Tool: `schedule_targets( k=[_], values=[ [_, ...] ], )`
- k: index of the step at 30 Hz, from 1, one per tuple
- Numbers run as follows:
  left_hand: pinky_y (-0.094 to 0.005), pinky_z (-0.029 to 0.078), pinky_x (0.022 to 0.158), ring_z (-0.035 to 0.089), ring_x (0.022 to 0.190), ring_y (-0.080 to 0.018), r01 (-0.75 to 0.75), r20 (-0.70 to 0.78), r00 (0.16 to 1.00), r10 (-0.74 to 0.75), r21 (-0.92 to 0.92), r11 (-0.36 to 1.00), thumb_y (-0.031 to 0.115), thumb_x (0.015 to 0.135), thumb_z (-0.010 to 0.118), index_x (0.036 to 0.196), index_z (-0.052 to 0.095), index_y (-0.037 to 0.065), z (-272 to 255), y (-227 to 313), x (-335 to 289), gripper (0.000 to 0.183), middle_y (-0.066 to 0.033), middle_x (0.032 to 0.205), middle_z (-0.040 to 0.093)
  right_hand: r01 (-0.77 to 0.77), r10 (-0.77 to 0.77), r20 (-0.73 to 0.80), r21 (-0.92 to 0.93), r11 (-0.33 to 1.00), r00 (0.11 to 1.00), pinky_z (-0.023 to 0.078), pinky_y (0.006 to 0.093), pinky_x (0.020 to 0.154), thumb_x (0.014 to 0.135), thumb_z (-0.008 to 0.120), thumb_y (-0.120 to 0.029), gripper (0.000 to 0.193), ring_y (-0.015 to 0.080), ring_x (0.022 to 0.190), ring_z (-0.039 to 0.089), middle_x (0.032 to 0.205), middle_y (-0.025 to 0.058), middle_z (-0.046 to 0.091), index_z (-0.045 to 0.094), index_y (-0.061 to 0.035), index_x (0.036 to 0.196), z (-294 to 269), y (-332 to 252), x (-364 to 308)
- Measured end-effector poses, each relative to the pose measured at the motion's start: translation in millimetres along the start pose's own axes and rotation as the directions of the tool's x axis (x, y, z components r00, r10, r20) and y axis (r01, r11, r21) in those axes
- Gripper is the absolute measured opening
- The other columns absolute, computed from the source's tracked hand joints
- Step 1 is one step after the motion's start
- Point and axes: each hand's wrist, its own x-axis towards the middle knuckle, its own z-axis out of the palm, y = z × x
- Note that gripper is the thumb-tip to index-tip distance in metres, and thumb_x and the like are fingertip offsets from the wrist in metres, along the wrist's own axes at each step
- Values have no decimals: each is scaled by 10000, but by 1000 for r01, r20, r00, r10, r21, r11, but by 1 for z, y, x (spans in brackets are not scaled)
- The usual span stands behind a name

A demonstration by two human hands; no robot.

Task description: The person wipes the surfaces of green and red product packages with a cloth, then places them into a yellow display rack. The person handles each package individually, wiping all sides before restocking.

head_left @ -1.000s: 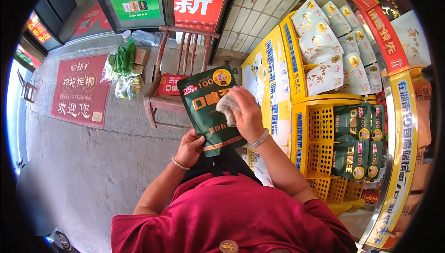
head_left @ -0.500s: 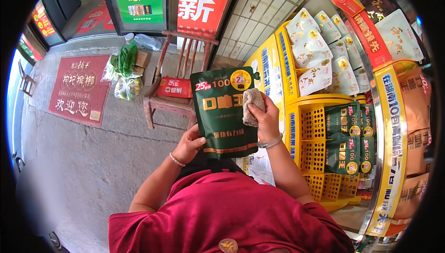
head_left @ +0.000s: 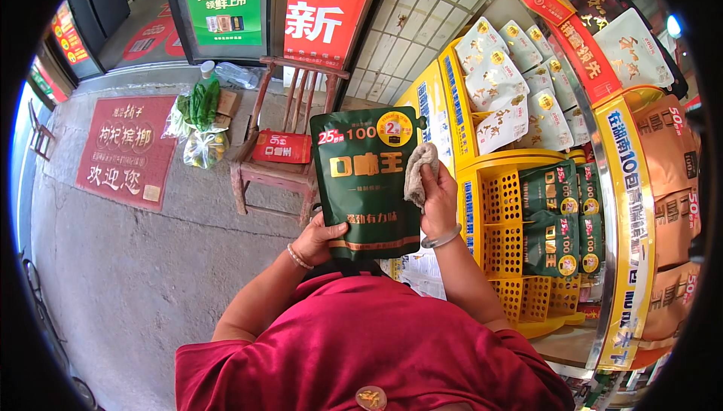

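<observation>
A dark green snack pouch (head_left: pixel 369 200) with gold lettering and a yellow round badge is held upright before my chest. My left hand (head_left: pixel 320 239) grips its lower left edge, the thumb lying on the front. In my right hand (head_left: pixel 438 200) is a crumpled beige cloth (head_left: pixel 419 174), pinched under the thumb at the pouch's right edge. Whether the right fingers behind also hold the pouch cannot be seen.
On my right stands a yellow display rack (head_left: pixel 503 208) with green pouches (head_left: pixel 550 245) and white pouches (head_left: pixel 497 80). Brown pouches (head_left: pixel 672 223) fill a shelf beyond. Ahead, a wooden chair (head_left: pixel 282 174) bears a red packet (head_left: pixel 282 147). Bagged green vegetables (head_left: pixel 203 106) lie near a red mat (head_left: pixel 128 147).
My right hand has moved with the cloth slightly right, from the pouch's front to its right edge. The left hand still grips the pouch, a little lower.
</observation>
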Motion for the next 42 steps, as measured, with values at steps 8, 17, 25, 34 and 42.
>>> schedule_targets(
  k=[8, 17, 25, 34, 42],
  values=[
    [-375, 531, 911, 619, 1092, -208, 2, -115, 993, 10, 99, 995, 64, 912, 633, 1314, 470, 45, 2, 7, -3, 434, -75, 1228, 607, 386, -422, 13, -432, 815, 906, 475, 285, 935, 927, 613, -66, 424, 159, 1080, 582, 1223, 87, 599, 495, 8, 1328, 6, -37, 3],
    [-303, 564, 821, 617, 1031, -144, 37, 11, 999, -43, 359, 933, 85, 951, 591, 1279, 519, 69, 20, 3, -4, 336, -24, 1169, 621, 753, -386, 668, -647, 121, 636, 408, 415, 1047, 711, 668, 100, 562, 363, 1253, 479, 1286, 146, 552, 572, -38, 1247, 58, -37, 9],
    [-355, 552, 859, 625, 1045, -165, 99, -74, 994, -82, 265, 959, 270, 998, 528, 1306, 495, 55, 19, 4, -5, 377, -44, 1176, 626, 634, -461, 458, -678, 371, 760, 461, 383, 984, 719, 712, 84, 566, 353, 1167, 551, 1242, 171, 572, 522, -15, 1244, 60, -39, 38],
    [-445, 495, 952, 622, 1099, -253, 86, -90, 991, -101, -153, 984, 583, 968, 397, 1322, 499, 70, 20, 3, 9, 631, -97, 1242, 617, 785, -340, 716, -605, 133, 610, 415, 418, 1031, 687, 693, 45, 543, 335, 1219, 501, 1228, 149, 570, 553, -13, 1209, 75, -21, 13],
    [-444, 465, 998, 588, 1161, -243, -25, -73, 997, 13, -166, 986, 581, 975, 363, 1387, 436, 123, 26, 6, 13, 620, -83, 1315, 567, 805, -281, 756, -574, 150, 591, 404, 418, 1049, 670, 689, 42, 539, 336, 1222, 500, 1233, 160, 571, 580, -9, 1195, 73, -14, -18]
  ],
)
